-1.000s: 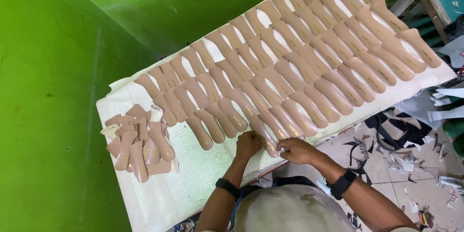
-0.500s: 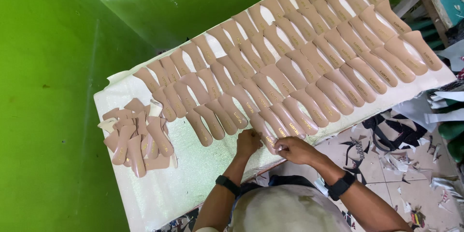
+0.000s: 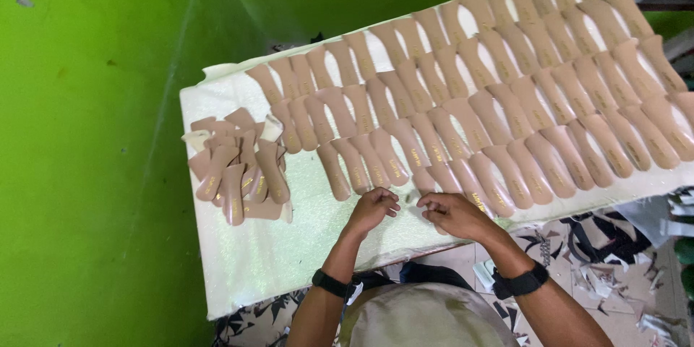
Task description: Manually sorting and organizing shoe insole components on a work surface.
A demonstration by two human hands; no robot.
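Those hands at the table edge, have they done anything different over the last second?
Hardly. The left hand and right hand stay close together at the near row of tan insole pieces, fingers working one piece. The loose pile and the rows have not moved; only the camera shifted.

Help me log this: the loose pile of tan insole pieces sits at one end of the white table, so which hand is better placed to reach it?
Probably the left hand: it lies nearer the pile; the right hand rests farther away.
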